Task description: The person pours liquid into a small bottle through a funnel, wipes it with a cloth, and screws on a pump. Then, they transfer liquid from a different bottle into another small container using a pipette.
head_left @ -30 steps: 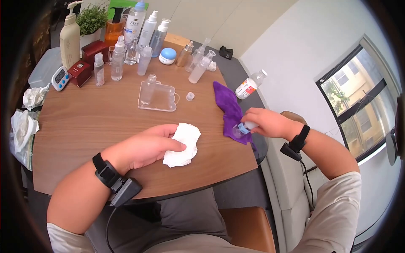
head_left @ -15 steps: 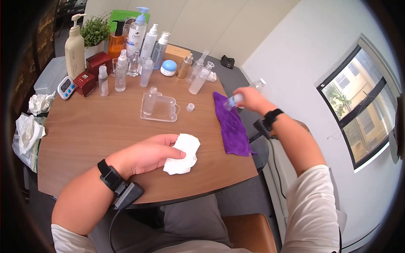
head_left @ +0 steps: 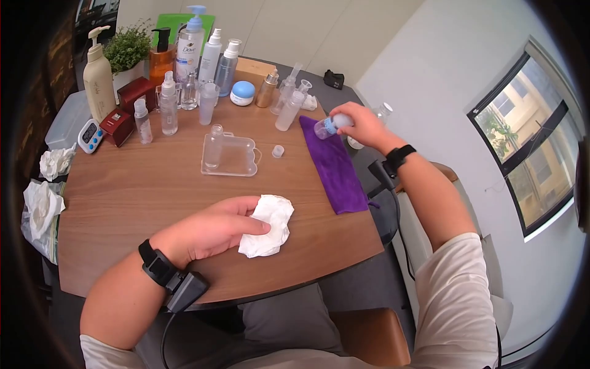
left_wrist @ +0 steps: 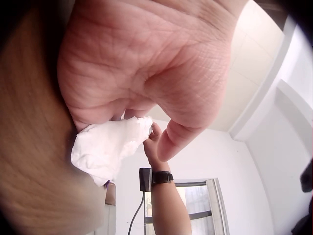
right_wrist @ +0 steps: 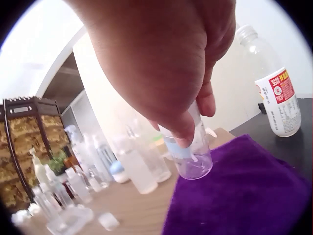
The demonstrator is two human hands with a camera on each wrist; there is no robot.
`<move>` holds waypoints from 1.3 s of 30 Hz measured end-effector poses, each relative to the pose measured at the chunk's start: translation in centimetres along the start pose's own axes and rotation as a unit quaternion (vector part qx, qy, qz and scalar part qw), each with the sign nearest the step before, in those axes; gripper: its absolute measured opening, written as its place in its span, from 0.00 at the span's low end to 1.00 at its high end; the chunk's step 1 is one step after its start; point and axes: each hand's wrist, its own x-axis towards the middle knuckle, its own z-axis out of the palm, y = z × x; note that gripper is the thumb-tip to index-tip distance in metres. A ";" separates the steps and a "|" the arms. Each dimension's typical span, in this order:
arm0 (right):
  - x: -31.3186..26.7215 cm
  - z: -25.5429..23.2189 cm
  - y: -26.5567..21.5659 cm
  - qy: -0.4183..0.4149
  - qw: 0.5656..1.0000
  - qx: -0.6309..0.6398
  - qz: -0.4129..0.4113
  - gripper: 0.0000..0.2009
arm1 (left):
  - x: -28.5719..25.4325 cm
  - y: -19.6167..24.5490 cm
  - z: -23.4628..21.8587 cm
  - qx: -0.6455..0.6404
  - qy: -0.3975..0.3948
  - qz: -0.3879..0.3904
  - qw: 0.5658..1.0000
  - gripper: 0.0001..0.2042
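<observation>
My left hand (head_left: 218, 224) holds a folded white tissue (head_left: 273, 229) between thumb and fingers, low over the near part of the table. In the left wrist view the tissue (left_wrist: 110, 147) hangs from the fingers, with the thumb at its side. My right hand (head_left: 362, 126) grips a small clear bottle (head_left: 324, 128) with a light blue band near its top. This bottle is tilted, its base over the far end of a purple cloth (head_left: 338, 175). Seen from the right wrist, the fingers and thumb pinch its upper part, and the clear base (right_wrist: 195, 169) shows below.
A clear plastic tray (head_left: 236, 169) carries an uncapped bottle (head_left: 214, 146), with a small cap (head_left: 278, 151) beside it. Several pump and spray bottles line the back, near a blue-lidded jar (head_left: 243, 92). A labelled bottle (right_wrist: 279, 93) stands right of the cloth. Crumpled tissues (head_left: 44, 206) lie at left.
My right hand has carried the bottle from the cloth's near end to its far end. The cloth, bunched earlier, now lies spread flat. The left hand keeps the tissue in nearly the same place.
</observation>
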 end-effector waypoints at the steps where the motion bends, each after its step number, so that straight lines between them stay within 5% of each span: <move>1: -0.4 -1.3 -1.0 0.018 1.000 0.005 0.001 0.23 | 0.0 0.0 0.0 0.001 0.003 0.001 1.000 0.23; 2: -1.1 -3.2 -2.6 0.018 1.000 0.006 0.002 0.23 | 0.0 0.0 0.0 0.001 0.002 0.000 1.000 0.23; 4: -2.8 -6.7 -5.6 -0.180 0.974 0.038 0.131 0.23 | 0.0 0.0 0.1 -0.002 0.007 0.003 1.000 0.23; 5: -3.9 -7.0 -5.8 -0.180 0.974 0.039 0.133 0.23 | -0.1 -0.1 0.1 -0.002 0.006 0.001 1.000 0.23; 7: -6.2 -7.5 -6.1 -0.228 0.974 -0.007 0.013 0.22 | 0.0 0.0 0.0 -0.008 0.012 0.008 1.000 0.23; 8: -7.3 -6.7 -5.7 -0.228 0.973 -0.015 -0.026 0.22 | 0.0 0.1 0.0 -0.007 0.012 0.009 1.000 0.23; 11: -9.9 -4.3 -8.0 -0.245 0.969 -0.019 0.024 0.22 | 0.1 -0.1 0.0 -0.020 0.021 0.007 1.000 0.23; 23: -10.9 -4.9 -11.2 -0.222 0.972 -0.083 0.000 0.24 | 0.1 0.0 -0.8 0.010 0.031 0.080 0.996 0.28; 28: -10.5 -5.0 -20.0 -0.034 0.983 0.129 -0.122 0.21 | 0.4 0.0 -0.8 -0.065 0.015 0.104 0.992 0.25; 32: -9.7 -0.1 -21.3 0.053 0.982 0.165 -0.082 0.21 | 0.2 0.0 1.3 -0.099 0.012 0.161 0.982 0.26; 35: -9.7 2.3 -22.6 0.131 0.972 0.181 -0.075 0.23 | 0.7 -1.3 0.1 0.103 0.051 0.296 0.948 0.29; 39: -10.2 5.3 -23.7 0.184 0.929 0.322 0.004 0.24 | -0.5 -0.8 0.3 0.311 0.110 0.360 0.873 0.28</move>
